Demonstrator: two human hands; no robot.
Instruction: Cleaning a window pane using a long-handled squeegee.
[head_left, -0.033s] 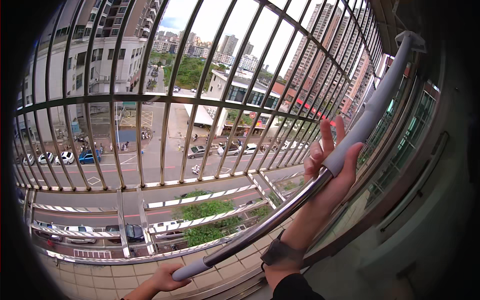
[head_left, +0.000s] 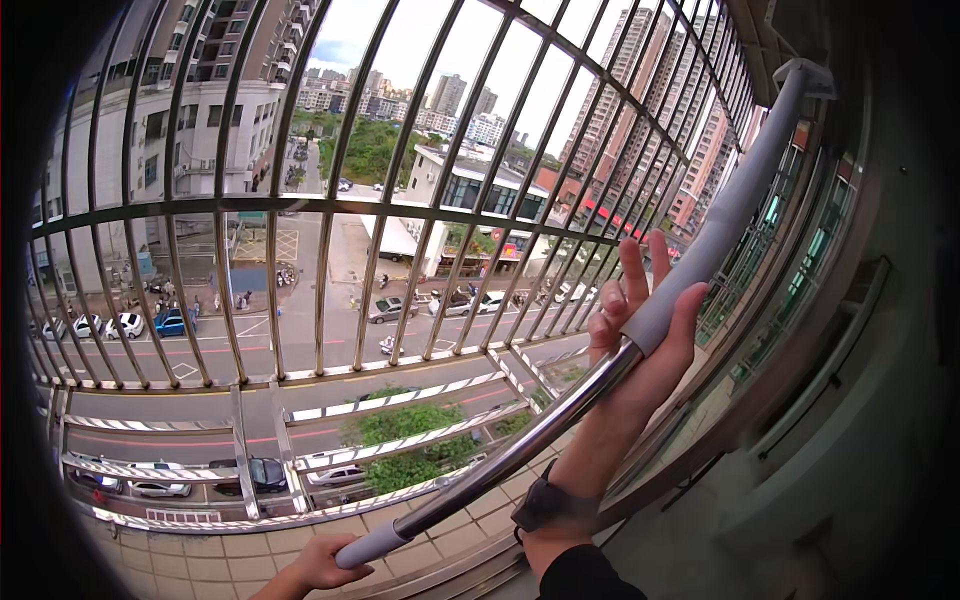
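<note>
Steadying the long pole of mirror-bright tube and matt grey sleeves well probably calls for a firm left hand, wrapped round its lower grip, and a right hand that cradles the upper sleeve, fingers spread, without squeezing. Slanting up beside shiny metal window bars, it looks smooth, ending in a flared pale head.

Right arm: black sleeve, dark watch-like wristband, squarish face.
</note>
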